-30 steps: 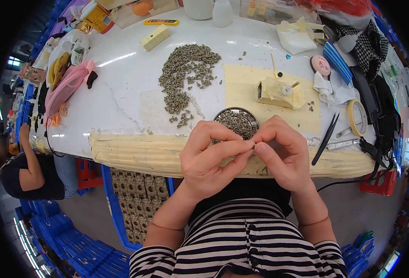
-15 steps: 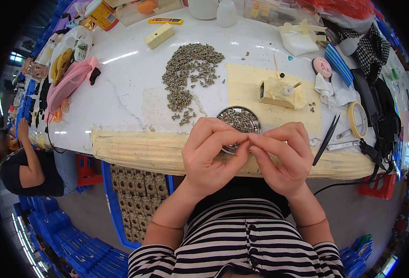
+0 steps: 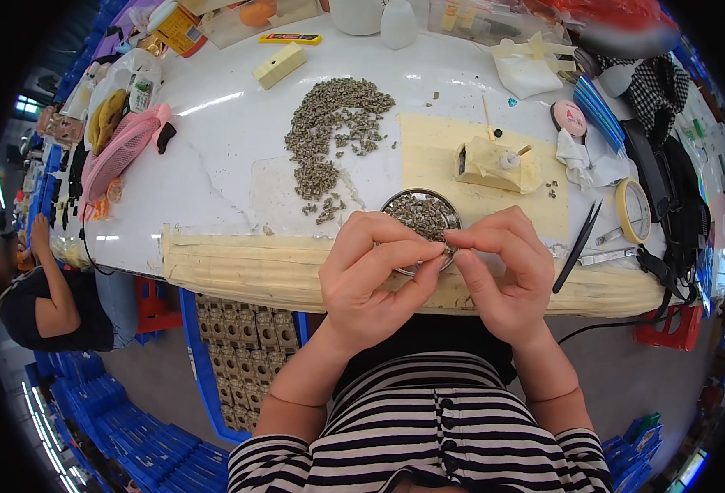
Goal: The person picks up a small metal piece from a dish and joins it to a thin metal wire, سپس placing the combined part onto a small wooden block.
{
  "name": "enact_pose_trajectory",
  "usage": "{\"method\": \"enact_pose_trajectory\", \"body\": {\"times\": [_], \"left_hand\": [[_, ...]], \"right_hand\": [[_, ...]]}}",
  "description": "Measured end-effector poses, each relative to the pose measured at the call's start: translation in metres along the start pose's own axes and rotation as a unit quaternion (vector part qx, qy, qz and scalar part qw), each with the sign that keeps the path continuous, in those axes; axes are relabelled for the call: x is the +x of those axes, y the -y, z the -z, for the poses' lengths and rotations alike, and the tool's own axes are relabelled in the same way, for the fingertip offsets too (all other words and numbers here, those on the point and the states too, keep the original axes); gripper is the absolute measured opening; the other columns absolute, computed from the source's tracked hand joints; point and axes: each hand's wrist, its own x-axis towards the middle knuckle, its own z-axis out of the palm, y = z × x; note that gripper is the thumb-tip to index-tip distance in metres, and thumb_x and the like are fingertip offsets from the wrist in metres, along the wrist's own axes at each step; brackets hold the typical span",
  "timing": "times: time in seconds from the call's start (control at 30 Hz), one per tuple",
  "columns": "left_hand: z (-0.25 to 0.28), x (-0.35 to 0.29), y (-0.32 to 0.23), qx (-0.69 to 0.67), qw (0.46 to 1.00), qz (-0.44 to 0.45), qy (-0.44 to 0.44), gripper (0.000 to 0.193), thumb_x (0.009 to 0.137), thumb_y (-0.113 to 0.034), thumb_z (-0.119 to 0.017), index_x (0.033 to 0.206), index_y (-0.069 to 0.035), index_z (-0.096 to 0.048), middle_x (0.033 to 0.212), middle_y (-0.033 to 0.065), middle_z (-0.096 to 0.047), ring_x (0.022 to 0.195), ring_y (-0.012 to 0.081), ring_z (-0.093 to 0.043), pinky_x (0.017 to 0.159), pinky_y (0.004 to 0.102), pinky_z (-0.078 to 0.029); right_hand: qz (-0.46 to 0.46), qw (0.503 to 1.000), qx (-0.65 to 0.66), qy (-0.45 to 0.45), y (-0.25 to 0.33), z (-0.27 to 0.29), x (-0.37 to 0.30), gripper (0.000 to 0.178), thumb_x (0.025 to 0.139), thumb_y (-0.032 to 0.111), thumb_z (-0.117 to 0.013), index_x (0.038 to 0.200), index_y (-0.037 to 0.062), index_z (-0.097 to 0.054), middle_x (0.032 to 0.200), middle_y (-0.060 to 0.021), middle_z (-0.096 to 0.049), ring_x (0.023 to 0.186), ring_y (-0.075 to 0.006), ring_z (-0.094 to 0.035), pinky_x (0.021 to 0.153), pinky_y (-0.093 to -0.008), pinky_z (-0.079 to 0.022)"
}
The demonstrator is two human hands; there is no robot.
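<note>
My left hand and my right hand meet fingertip to fingertip at the table's near edge, pinching a tiny grey part between them; the part is mostly hidden by the fingers. Just behind the fingertips sits a round metal dish filled with small grey parts. A big loose heap of the same grey parts lies further back on the white table. Right of the dish a small beige block-shaped jig stands on a pale yellow mat.
Black tweezers and a roll of tape lie to the right. A pink fan and clutter fill the left end; bottles and boxes line the far edge. Another person sits at lower left, beside blue crates.
Both hands have shifted slightly right and closer to the dish, fingertips staying pinched together on the small part.
</note>
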Motion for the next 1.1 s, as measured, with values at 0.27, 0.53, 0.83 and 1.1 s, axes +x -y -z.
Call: {"method": "enact_pose_trajectory", "body": {"times": [0.27,0.53,0.83,1.1], "left_hand": [[0.001,0.002,-0.001,-0.002,1.0,-0.007,0.007,0.027,0.067,0.005,-0.081,0.091,-0.006,-0.075,0.084,0.0034,-0.066,0.077,0.0185,-0.061,0.067,0.0294,-0.045],[0.002,0.003,-0.001,-0.002,1.0,-0.016,0.017,0.028,0.066,0.005,-0.081,0.091,-0.007,-0.076,0.084,0.0032,-0.066,0.077,0.0185,-0.061,0.066,0.0293,-0.045],[0.002,-0.001,-0.002,0.017,1.0,0.02,0.009,0.021,0.072,0.009,-0.077,0.091,0.0,-0.072,0.088,0.0083,-0.064,0.081,0.0187,-0.059,0.069,0.0278,-0.047],[0.001,-0.001,-0.002,0.014,1.0,0.014,0.003,0.022,0.071,0.01,-0.076,0.091,0.001,-0.072,0.088,0.0085,-0.064,0.081,0.019,-0.058,0.07,0.0282,-0.046]], "right_hand": [[-0.027,0.998,0.046,0.034,-0.002,0.001,-0.001,0.014,0.081,0.004,-0.074,0.095,0.0028,-0.075,0.083,-0.0079,-0.066,0.076,-0.0211,-0.059,0.07,-0.0306,-0.046],[-0.081,0.989,0.103,0.061,-0.002,0.003,0.001,0.005,0.085,0.005,-0.072,0.087,0.0014,-0.069,0.084,-0.0084,-0.066,0.077,-0.0217,-0.058,0.074,-0.0305,-0.047],[0.026,0.993,-0.088,-0.078,-0.002,0.026,0.013,0.01,0.083,0.002,-0.072,0.093,0.0015,-0.072,0.086,-0.0079,-0.066,0.077,-0.0211,-0.058,0.071,-0.0296,-0.046],[0.086,0.938,-0.326,-0.078,-0.016,0.049,0.057,0.01,0.081,0.004,-0.074,0.091,0.0035,-0.07,0.086,-0.0062,-0.065,0.082,-0.0241,-0.057,0.071,-0.0345,-0.044]]}}
